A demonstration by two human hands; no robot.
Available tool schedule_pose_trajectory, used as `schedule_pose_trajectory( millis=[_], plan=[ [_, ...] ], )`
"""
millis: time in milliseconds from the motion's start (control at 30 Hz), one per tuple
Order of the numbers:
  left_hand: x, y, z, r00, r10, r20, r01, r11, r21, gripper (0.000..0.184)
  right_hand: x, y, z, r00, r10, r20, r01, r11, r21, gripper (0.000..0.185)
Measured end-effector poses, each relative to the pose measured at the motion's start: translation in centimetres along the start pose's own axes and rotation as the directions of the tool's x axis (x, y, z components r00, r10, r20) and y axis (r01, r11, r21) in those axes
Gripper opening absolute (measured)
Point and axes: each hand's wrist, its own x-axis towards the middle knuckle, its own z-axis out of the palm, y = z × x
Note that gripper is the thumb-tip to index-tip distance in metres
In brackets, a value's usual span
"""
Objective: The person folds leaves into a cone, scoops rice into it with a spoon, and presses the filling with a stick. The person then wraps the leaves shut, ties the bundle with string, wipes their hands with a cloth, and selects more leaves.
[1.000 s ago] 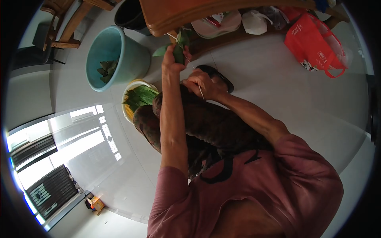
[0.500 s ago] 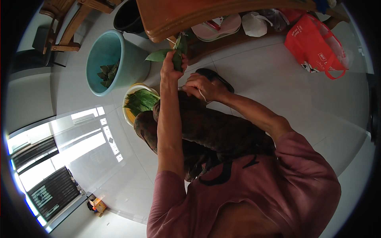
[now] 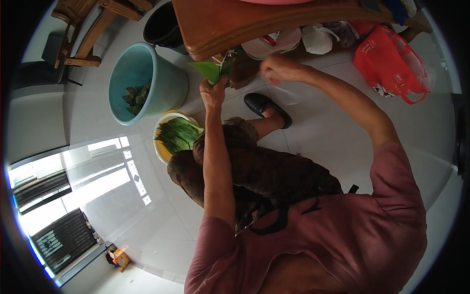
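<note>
My left hand [image 3: 214, 92] is closed around folded green leaves [image 3: 209, 71], just under the edge of the wooden table. Pale strings [image 3: 226, 57] hang by the leaves. Out to the right, my right hand [image 3: 280, 69] is raised in front of the table's lower shelf. Its fingers look curled, but they are smeared by motion, and what they hold cannot be made out. Below my left forearm stands a yellow-and-white basket [image 3: 159, 147] with long green leaves [image 3: 179, 134] in it. Several dark green leaf-wrapped bundles [image 3: 136, 99] lie inside the light blue bucket [image 3: 171, 90].
The wooden table [image 3: 215, 30] overhangs the work spot. Its lower shelf bears pinkish trays [image 3: 274, 47] and a white plastic bag [image 3: 317, 39]. A red shopping bag [image 3: 384, 61] stands at right, a black bucket [image 3: 164, 27] behind the blue one. My shoe [image 3: 259, 104] rests on the tiles.
My right hand has swung away from beside the left hand, up and to the right. My left hand has dropped slightly, still gripping the leaves. My shoe and lower leg show more.
</note>
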Motion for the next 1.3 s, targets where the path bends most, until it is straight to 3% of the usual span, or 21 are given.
schedule_pose_trajectory(
  millis=[133,233,333,433,533,667,800,933,1033,1133,1300],
  plan=[
    [-0.5,0.3,0.1,0.976,0.217,-0.037,-0.210,0.968,0.136,0.031,7.1,-3.3,4.0,0.937,-0.131,-0.323,0.117,0.991,-0.061,0.011],
    [-0.4,-1.4,0.2,0.938,0.346,-0.018,-0.329,0.907,0.262,0.033,9.4,-4.2,5.8,0.791,-0.469,-0.394,0.365,0.877,-0.311,0.010],
    [-1.1,-1.6,0.7,0.934,0.355,-0.033,-0.297,0.826,0.479,0.036,10.8,-5.8,4.6,0.974,-0.170,-0.147,0.139,0.970,-0.200,0.009],
    [-1.3,-1.8,1.1,0.843,0.538,0.013,-0.424,0.650,0.631,0.041,12.0,-6.5,5.7,0.960,-0.211,-0.187,0.172,0.964,-0.203,0.009],
    [-1.9,-0.7,1.5,0.850,0.527,-0.023,-0.367,0.623,0.691,0.044,13.0,-7.3,6.3,0.952,-0.295,-0.078,0.259,0.917,-0.304,0.009],
    [-2.2,-0.6,2.1,0.887,0.462,0.024,-0.322,0.579,0.749,0.047,15.2,-8.0,6.6,0.968,-0.154,-0.198,0.039,0.873,-0.487,0.010],
    [-2.2,-0.3,1.8,0.847,0.528,0.059,-0.387,0.538,0.749,0.048,17.4,-7.9,7.4,0.989,-0.059,-0.136,-0.030,0.821,-0.570,0.012],
    [-2.2,-0.2,2.2,0.814,0.577,0.066,-0.438,0.534,0.723,0.051,18.2,-7.4,8.3,1.000,-0.014,-0.013,0.002,0.752,-0.659,0.014],
    [-1.9,-0.6,2.3,0.783,0.619,0.051,-0.461,0.524,0.716,0.043,15.9,-10.3,7.8,0.992,-0.123,0.031,0.104,0.648,-0.754,0.016],
    [-2.0,-0.7,2.3,0.771,0.632,0.078,-0.497,0.521,0.694,0.043,16.0,-12.0,7.6,0.972,0.044,0.229,0.163,0.573,-0.803,0.017],
    [-1.8,-1.2,2.7,0.773,0.632,0.060,-0.510,0.562,0.651,0.035,17.1,-10.6,9.1,0.986,-0.040,0.163,0.163,0.470,-0.868,0.018]
  ],
)
